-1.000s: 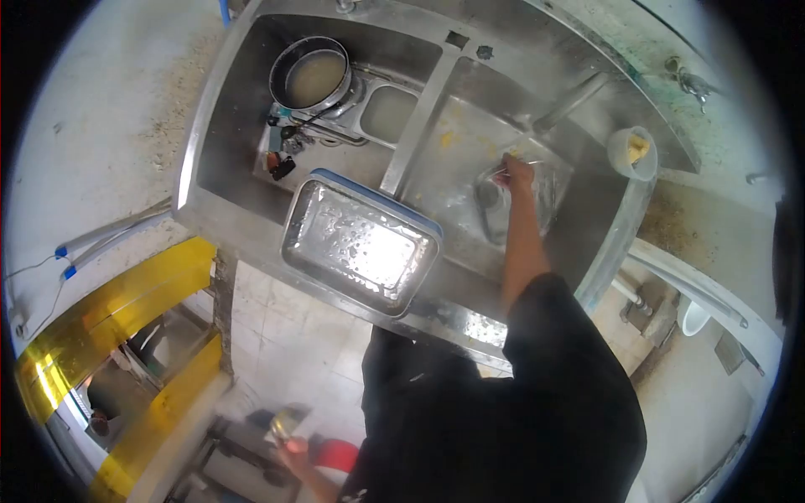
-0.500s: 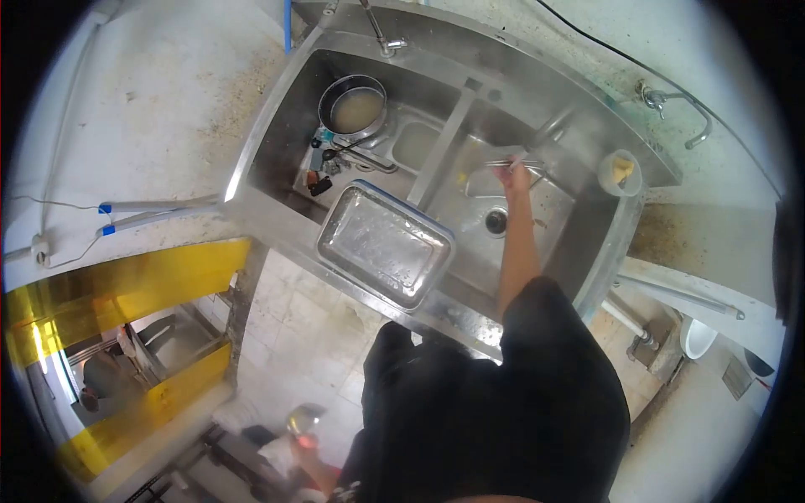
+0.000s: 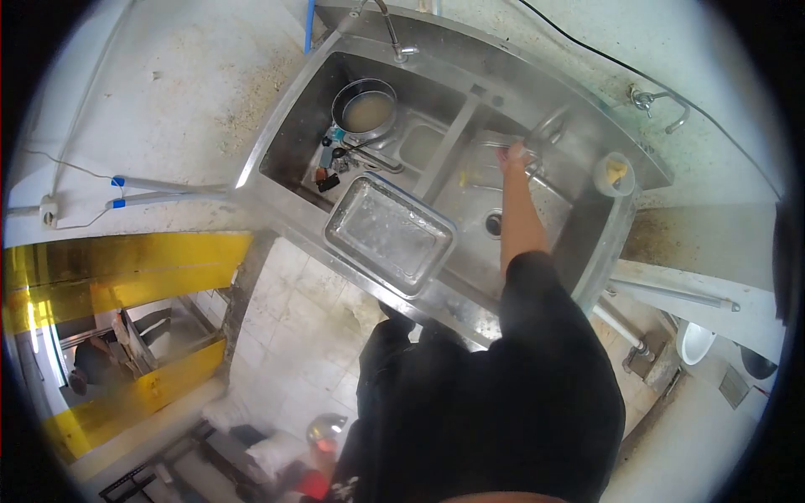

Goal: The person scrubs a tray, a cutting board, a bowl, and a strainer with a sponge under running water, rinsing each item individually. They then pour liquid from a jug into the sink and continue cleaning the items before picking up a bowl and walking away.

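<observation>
Upper centre of the frame: a double-basin stainless-steel sink (image 3: pixel 285 134) seen from above. The right hand (image 3: pixel 511 157) reaches into the right basin, closed on the edge of a flat shiny metal tray (image 3: pixel 495 142) at the far wall, just beside a metal tap lever (image 3: pixel 549 127). The left hand (image 3: pixel 323 457), at the bottom of the frame, grips a small rounded metal object (image 3: pixel 325 428). A rectangular steel tray with blue rim (image 3: pixel 390 235) rests across the sink's front edge. A round pot of cloudy liquid (image 3: pixel 365 109) sits in the left basin.

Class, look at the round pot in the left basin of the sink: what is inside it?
The round pot holds cloudy, brownish liquid that fills most of it. Whatever lies beneath that liquid, including the pot's bottom, is hidden.
</observation>
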`<state>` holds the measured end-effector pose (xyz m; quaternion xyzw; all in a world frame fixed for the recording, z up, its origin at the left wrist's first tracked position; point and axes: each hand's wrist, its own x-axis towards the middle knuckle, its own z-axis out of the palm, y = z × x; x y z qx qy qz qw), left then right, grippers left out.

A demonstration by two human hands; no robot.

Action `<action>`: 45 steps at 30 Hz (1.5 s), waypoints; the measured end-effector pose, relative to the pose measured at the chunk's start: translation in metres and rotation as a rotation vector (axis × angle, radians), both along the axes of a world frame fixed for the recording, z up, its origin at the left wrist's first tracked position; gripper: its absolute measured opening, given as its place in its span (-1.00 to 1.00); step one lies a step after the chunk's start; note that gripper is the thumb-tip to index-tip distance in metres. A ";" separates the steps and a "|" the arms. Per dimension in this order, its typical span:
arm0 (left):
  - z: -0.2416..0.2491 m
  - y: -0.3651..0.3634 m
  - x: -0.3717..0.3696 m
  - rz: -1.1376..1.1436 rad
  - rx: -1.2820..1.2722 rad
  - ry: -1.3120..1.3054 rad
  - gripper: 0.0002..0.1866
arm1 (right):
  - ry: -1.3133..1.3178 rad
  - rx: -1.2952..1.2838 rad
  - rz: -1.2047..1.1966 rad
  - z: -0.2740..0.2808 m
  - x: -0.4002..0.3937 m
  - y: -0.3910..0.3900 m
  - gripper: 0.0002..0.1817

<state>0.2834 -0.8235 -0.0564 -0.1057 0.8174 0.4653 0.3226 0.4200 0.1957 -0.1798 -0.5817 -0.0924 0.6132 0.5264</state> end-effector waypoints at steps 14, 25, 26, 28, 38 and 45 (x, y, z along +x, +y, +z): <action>0.013 0.028 0.035 0.004 0.071 -0.010 -0.60 | -0.106 0.185 -0.120 0.025 0.042 -0.078 -0.80; 0.013 0.019 0.045 0.017 0.105 0.043 -0.60 | -0.103 0.196 -0.280 0.043 0.093 -0.079 -0.72; 0.017 0.014 0.048 0.020 0.101 0.047 -0.60 | -0.105 0.206 -0.226 0.049 0.098 -0.083 -0.71; 0.025 0.004 0.053 0.014 0.092 0.040 -0.60 | -0.131 0.206 -0.217 0.039 0.097 -0.078 -0.70; 0.022 0.011 0.067 0.003 0.122 0.033 -0.60 | -0.198 0.224 0.130 0.055 0.049 -0.084 -0.62; 0.031 0.013 0.073 0.014 0.134 0.049 -0.60 | -0.159 0.152 0.348 0.008 0.045 -0.037 -0.75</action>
